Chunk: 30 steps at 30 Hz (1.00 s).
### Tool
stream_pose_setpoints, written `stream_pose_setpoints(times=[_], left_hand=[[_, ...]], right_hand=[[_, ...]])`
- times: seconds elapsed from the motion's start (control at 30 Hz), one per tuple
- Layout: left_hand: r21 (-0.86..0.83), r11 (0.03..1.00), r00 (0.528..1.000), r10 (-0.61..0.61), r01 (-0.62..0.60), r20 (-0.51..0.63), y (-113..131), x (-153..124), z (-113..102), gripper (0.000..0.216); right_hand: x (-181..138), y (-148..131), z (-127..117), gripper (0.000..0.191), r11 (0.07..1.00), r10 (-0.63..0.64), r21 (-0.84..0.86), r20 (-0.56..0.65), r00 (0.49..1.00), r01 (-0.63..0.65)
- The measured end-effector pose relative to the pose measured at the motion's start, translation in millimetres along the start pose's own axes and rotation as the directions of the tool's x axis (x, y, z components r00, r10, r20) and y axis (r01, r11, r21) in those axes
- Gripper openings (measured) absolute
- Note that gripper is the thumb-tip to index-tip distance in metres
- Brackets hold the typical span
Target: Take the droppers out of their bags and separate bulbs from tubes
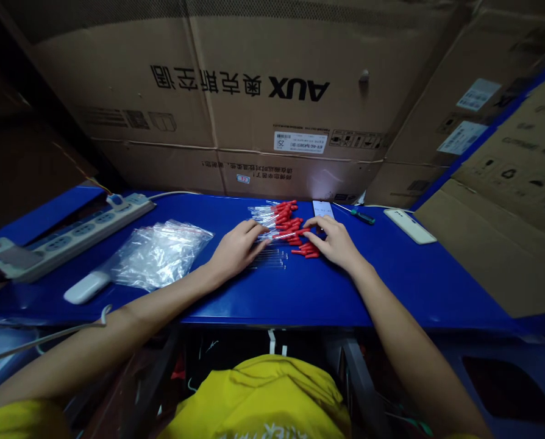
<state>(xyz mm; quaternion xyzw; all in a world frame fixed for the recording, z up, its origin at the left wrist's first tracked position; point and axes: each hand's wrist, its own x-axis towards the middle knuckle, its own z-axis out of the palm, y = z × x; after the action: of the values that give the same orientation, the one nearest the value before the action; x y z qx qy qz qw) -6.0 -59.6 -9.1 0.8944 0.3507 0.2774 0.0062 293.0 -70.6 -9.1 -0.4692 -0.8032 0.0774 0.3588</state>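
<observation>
Between my two hands lies a glass dropper point(284, 235) with a red rubber bulb on its right end. My left hand point(238, 247) pinches the glass end, fingers closed. At the bulb end, my right hand point(335, 241) has its thumb and fingers closed round the red rubber. Just beyond them a pile of glass droppers point(272, 214) lies with red bulbs pointing right. Loose red rubber bulbs point(306, 250) sit beside my right thumb. Several bare glass tubes point(269, 260) lie on the blue table point(272, 302) below my left fingers.
Clear plastic bags point(163, 253) are stacked at left, near a white rounded case point(88, 287) and a power strip point(78, 235). A white card point(322, 210), a screwdriver point(357, 213) and a phone point(409, 225) lie at right. A large cardboard box point(236, 128) walls off the back.
</observation>
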Motion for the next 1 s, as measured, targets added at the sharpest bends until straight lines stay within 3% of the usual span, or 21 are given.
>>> stream_pose_setpoints(times=[0.1, 0.2, 0.33, 0.6, 0.83, 1.0], left_hand=[[0.084, 0.994, 0.995, 0.077, -0.072, -0.057, 9.4, 13.3, -3.4, 0.034], [0.158, 0.979, 0.991, 0.122, -0.129, 0.055, 19.3, 32.3, 0.4, 0.027], [0.147, 0.983, 0.980, 0.083, -0.111, 0.182, 27.9, 46.3, 11.2, 0.021], [0.131, 0.987, 0.968, 0.064, -0.098, 0.242, 25.8, 33.6, 13.4, 0.022], [0.147, 0.987, 0.953, -0.105, 0.065, 0.286, 29.2, 26.3, 16.3, 0.026], [0.110, 0.993, 0.956, -0.078, 0.048, 0.283, 22.9, 24.3, 13.4, 0.026]], right_hand=[[-0.3, -9.6, 3.3, 0.012, 0.998, -0.053, 0.035, -0.054, 0.997, 0.055], [-0.8, -18.2, 10.1, 0.008, 0.991, -0.117, 0.059, -0.114, 0.987, 0.124], [-1.9, -22.4, 17.0, 0.013, 0.993, -0.078, 0.069, -0.171, 0.982, 0.091], [-1.1, -24.5, 22.5, 0.019, 0.985, -0.148, 0.066, -0.131, 0.980, 0.157], [-0.2, -26.8, 28.0, 0.017, 0.988, -0.116, 0.084, -0.175, 0.978, 0.132], [0.4, -26.3, 24.7, 0.018, 0.985, -0.124, 0.102, -0.165, 0.978, 0.142]])
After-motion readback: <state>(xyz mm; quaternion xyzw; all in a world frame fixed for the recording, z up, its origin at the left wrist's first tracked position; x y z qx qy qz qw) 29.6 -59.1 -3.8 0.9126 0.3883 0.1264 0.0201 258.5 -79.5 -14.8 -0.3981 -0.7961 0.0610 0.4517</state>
